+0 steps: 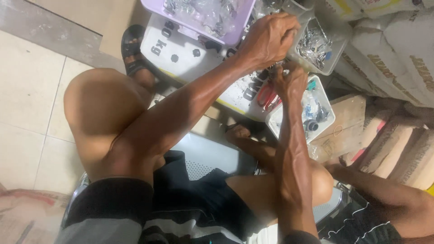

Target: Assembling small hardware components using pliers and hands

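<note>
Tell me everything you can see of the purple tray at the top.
The purple tray is a shallow plastic bin with rounded corners, its far side cut off by the picture's top edge. It rests on a white board and holds small clear bags of metal parts. The left hand hovers just beside its right corner.

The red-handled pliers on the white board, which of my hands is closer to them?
Right. Your right hand is just beside and above the red-handled pliers, nearly touching them. Your left hand is higher up, near the clear tub of metal parts.
</note>
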